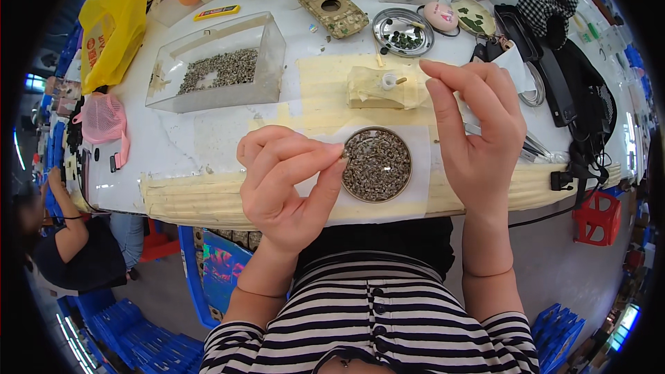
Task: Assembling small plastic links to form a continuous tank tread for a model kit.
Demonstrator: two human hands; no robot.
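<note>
While the left hand [287, 183] pinches a tiny piece [344, 156], too small to identify, between thumb and index fingertip, a loosened grip could drop it into the round dish [411, 164] just right of those fingertips, losing it among the loose metallic bits [377, 166]. If that hand nudged the dish's near rim, bits could spill. The right hand [481, 121] has its thumb and index tips slightly apart, nothing visible between them; a careless leftward sweep could knock the white cup [389, 82] on the tape-covered block [370, 95] just beside them.
</note>
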